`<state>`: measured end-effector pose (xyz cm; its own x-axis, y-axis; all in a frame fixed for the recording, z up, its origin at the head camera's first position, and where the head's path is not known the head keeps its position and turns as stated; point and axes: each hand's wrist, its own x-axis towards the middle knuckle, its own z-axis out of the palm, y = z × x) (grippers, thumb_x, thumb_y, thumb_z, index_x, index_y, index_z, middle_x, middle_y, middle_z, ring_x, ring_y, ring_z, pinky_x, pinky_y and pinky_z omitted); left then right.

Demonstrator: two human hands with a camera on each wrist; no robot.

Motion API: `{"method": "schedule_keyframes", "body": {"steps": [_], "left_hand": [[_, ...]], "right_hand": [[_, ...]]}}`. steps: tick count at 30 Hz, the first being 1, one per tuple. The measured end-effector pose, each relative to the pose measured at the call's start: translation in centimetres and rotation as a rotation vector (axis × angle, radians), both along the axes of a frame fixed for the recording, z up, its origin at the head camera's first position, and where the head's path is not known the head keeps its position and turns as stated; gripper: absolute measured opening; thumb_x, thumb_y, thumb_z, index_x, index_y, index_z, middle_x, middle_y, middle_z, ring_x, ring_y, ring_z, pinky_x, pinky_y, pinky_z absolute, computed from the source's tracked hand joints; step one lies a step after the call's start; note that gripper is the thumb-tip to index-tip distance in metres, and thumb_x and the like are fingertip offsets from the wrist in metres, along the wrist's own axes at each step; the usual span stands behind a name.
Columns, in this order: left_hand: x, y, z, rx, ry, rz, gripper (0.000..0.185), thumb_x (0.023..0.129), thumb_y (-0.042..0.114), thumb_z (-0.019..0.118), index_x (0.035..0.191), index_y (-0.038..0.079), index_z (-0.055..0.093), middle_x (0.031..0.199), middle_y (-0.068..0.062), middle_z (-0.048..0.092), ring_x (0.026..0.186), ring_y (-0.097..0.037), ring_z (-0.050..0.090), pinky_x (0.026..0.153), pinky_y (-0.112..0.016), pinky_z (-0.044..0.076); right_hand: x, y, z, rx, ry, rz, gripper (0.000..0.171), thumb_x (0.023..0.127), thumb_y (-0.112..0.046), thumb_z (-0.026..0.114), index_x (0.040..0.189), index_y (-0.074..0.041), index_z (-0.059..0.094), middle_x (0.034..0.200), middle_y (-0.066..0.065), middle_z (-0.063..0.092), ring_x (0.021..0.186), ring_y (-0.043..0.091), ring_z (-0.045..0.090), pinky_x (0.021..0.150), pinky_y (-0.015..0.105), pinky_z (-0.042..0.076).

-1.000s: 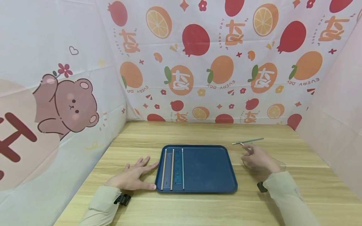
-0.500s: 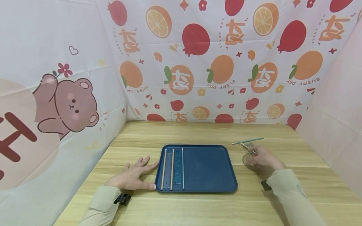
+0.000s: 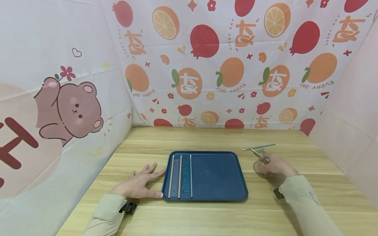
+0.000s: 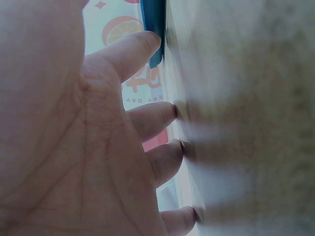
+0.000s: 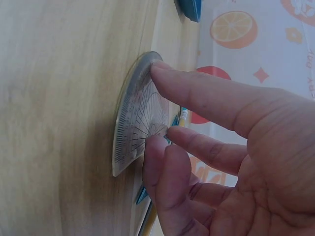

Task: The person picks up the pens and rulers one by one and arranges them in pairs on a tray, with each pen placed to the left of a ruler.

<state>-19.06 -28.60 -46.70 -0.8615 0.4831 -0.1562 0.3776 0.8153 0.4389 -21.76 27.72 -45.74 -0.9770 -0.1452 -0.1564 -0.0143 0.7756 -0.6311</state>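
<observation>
A clear protractor [image 5: 135,115] with fan-like markings is tilted between the thumb and fingers of my right hand [image 3: 277,165], which pinches it just right of the tray. Beside that hand a light-bodied pencil [image 3: 256,152] lies partly hidden by the fingers, and a teal pencil [image 3: 260,147] rests farther back. My left hand [image 3: 138,184] is spread flat on the table, fingers reaching the left side of the blue tray [image 3: 218,199]. Along the tray's left part lie two gold pencils [image 3: 179,177], a purplish ruler [image 3: 175,178], a blue ruler [image 3: 185,175] and a green pencil [image 3: 191,177].
A small teal plastic piece [image 3: 262,151] shows between the pencils behind my right hand. The wooden table [image 3: 195,216] is bounded by a fruit-print cloth [image 3: 218,82] at the back and pale cloths on both sides.
My right hand has shifted a little to the right, and more of the protractor and the light pencil shows beside its fingers. The left hand and tray stay in place.
</observation>
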Motion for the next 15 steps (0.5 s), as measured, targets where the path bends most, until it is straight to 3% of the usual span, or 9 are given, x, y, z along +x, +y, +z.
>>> {"method": "schedule_keyframes", "body": {"steps": [6, 15], "left_hand": [[-0.05, -0.01, 0.07, 0.0, 0.004, -0.004, 0.098, 0.086, 0.067, 0.081, 0.167, 0.029, 0.041, 0.178, -0.027, 0.018, 0.162, -0.059, 0.012, 0.113, -0.093, 0.005], [-0.16, -0.14, -0.06, -0.005, 0.001, 0.0, 0.097, 0.086, 0.07, 0.079, 0.167, 0.03, 0.042, 0.179, -0.025, 0.016, 0.164, -0.056, 0.01, 0.115, -0.092, 0.003]], "right_hand": [[-0.27, 0.03, -0.42, 0.024, 0.024, 0.008, 0.064, 0.087, -0.015, 0.083, 0.136, 0.017, 0.058, 0.107, 0.022, 0.067, 0.069, 0.015, 0.058, 0.064, 0.029, 0.052], [-0.13, -0.4, 0.04, 0.094, 0.052, 0.007, 0.06, 0.084, -0.018, 0.088, 0.131, 0.01, 0.064, 0.1, 0.016, 0.069, 0.085, 0.023, 0.061, 0.074, 0.033, 0.05]]}}
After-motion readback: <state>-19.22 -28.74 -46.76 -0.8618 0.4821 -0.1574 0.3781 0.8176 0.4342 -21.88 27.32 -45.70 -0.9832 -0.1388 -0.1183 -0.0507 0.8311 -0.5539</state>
